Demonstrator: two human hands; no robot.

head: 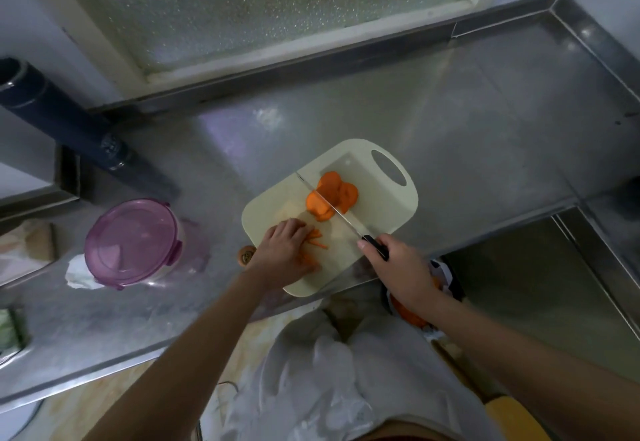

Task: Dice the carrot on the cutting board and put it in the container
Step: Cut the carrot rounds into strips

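A cream cutting board lies on the steel counter. Orange carrot slices are piled near its middle. Thin carrot strips lie at the board's near left, partly under my left hand, which rests on them with fingers bent down. My right hand grips the black handle of a knife; its blade lies across the carrot slices. The round container, closed with a purple lid, stands on the counter to the left of the board.
A carrot end lies on the counter by the board's left edge. A sink opens at the right. A dark pipe runs at the back left. White paper sits beside the container. The counter edge runs close below the board.
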